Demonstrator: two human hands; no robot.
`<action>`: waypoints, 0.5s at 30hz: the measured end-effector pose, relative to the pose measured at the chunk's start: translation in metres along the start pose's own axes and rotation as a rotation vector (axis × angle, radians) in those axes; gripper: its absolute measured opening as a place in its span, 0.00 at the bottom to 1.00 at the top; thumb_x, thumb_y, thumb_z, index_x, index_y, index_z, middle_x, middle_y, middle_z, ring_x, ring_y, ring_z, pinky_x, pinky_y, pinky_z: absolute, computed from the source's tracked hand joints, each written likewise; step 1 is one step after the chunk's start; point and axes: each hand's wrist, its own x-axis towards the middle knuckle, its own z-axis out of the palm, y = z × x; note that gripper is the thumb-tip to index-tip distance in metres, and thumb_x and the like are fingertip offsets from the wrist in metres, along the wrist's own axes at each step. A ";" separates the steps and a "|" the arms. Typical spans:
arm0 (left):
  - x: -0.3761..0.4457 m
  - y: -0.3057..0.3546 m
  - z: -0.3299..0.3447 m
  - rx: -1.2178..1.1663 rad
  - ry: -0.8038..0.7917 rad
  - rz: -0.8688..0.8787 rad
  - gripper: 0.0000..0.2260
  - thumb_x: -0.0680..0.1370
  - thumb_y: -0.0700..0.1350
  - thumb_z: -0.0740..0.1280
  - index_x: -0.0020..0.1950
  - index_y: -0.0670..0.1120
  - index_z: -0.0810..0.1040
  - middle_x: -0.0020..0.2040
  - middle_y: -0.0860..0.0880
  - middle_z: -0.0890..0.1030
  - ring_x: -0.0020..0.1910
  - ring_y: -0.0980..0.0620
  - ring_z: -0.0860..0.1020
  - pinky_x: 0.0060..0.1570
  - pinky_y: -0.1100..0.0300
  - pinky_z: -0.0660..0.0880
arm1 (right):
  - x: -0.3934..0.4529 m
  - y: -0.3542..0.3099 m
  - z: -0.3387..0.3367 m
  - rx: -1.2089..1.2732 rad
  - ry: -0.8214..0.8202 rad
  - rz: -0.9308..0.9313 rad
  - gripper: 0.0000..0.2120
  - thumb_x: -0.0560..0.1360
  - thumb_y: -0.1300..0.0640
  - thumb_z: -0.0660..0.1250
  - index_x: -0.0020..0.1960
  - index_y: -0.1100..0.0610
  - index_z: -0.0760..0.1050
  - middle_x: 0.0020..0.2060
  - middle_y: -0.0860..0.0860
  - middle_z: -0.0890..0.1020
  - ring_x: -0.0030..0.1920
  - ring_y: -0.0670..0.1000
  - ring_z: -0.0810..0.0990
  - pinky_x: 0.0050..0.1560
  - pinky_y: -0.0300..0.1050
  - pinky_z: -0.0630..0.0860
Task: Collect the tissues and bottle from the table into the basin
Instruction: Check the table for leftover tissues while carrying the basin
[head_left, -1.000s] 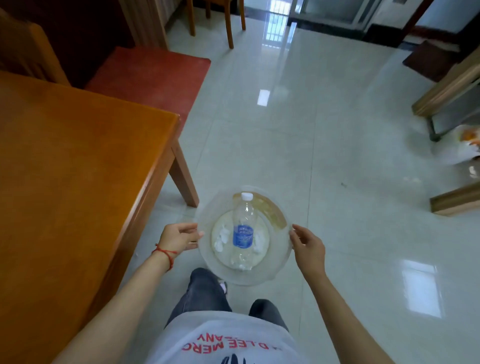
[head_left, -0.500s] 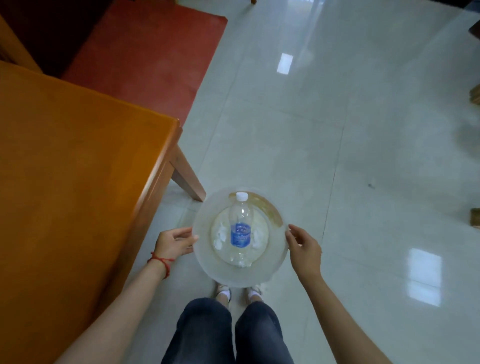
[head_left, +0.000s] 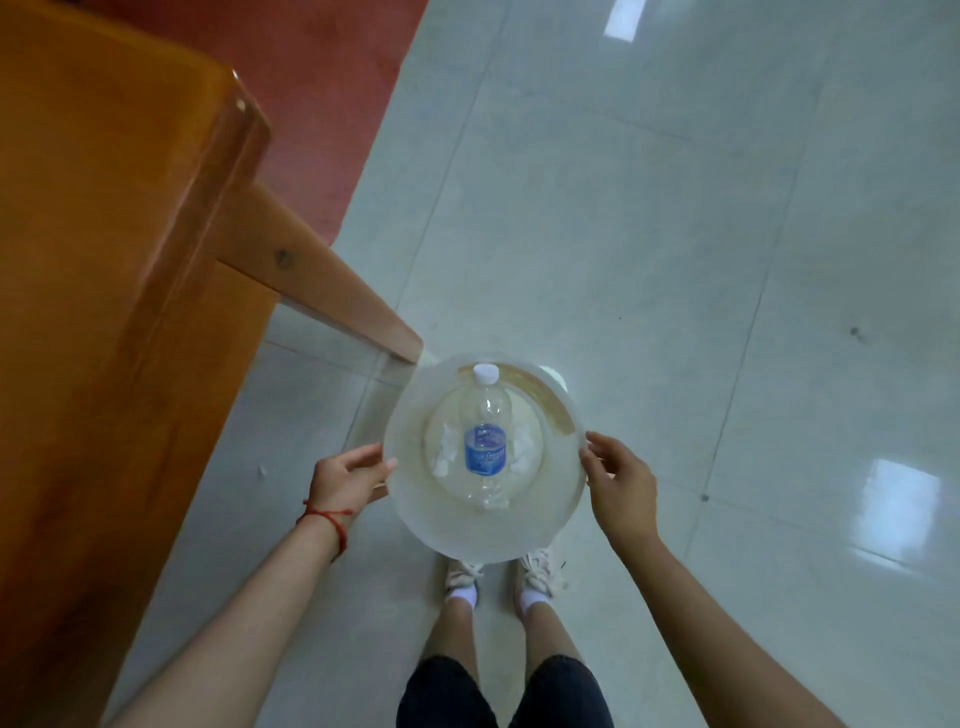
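Observation:
I hold a clear round plastic basin (head_left: 415, 499) in front of me above the floor. My left hand (head_left: 349, 477) grips its left rim and my right hand (head_left: 621, 486) grips its right rim. Inside lies a clear plastic bottle (head_left: 485, 439) with a white cap and a blue label, cap pointing away from me. White crumpled tissues (head_left: 445, 456) lie on either side of the bottle on the basin's bottom.
The orange wooden table (head_left: 104, 260) stands at my left, its leg (head_left: 332, 296) reaching down close to the basin's far left edge. A red mat (head_left: 332, 88) lies beyond the table. Glossy pale floor tiles (head_left: 675, 234) spread to the right. My feet (head_left: 501, 577) show below the basin.
The view has tipped further down and moved closer to the table's corner. Both hands keep their hold on the basin; bottle and tissues stay inside.

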 end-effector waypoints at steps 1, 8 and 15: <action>0.012 -0.008 0.003 0.003 0.005 -0.011 0.18 0.72 0.30 0.66 0.62 0.32 0.72 0.53 0.38 0.77 0.42 0.46 0.77 0.30 0.68 0.78 | 0.010 0.009 0.008 -0.016 -0.013 0.003 0.08 0.74 0.59 0.65 0.52 0.57 0.79 0.41 0.46 0.81 0.39 0.36 0.77 0.37 0.21 0.69; 0.095 -0.049 0.021 0.002 0.026 -0.061 0.18 0.72 0.31 0.66 0.63 0.32 0.71 0.59 0.33 0.76 0.48 0.45 0.75 0.51 0.52 0.73 | 0.076 0.059 0.061 -0.116 -0.096 0.022 0.11 0.75 0.58 0.64 0.55 0.57 0.78 0.45 0.52 0.83 0.43 0.46 0.78 0.47 0.39 0.71; 0.170 -0.071 0.032 0.036 0.060 -0.044 0.18 0.73 0.31 0.66 0.63 0.33 0.71 0.59 0.34 0.77 0.48 0.46 0.75 0.50 0.52 0.73 | 0.120 0.093 0.115 -0.058 -0.061 0.115 0.11 0.74 0.58 0.64 0.56 0.56 0.78 0.49 0.55 0.83 0.47 0.51 0.80 0.54 0.49 0.76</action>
